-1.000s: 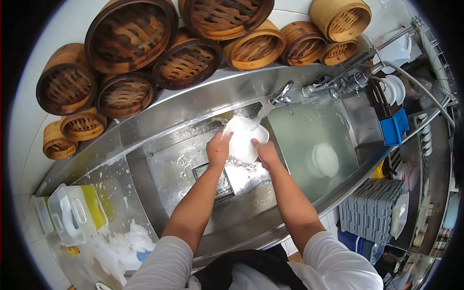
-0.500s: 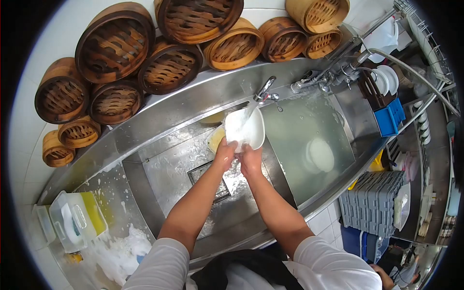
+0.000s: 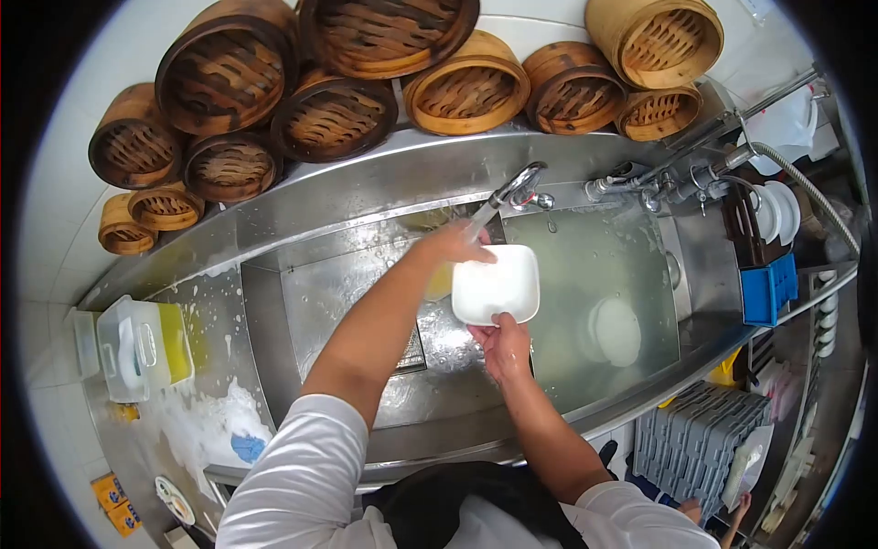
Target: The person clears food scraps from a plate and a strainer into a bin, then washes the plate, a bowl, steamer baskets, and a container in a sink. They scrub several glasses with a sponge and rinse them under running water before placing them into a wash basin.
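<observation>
Fingers (image 3: 484, 257) clamped on white dish (image 3: 497, 285), left hand (image 3: 455, 244) near faucet (image 3: 518, 185), right hand (image 3: 504, 348) opposite, steamers (image 3: 467, 90) beyond.

- I can read no word, brand, number or sign anywhere in my head view.
- Two orange packets (image 3: 108, 491) at the lower left, beyond the end of the sink (image 3: 274, 366), show me small printed patches, but the print is too small and blurred for me to make out.
</observation>
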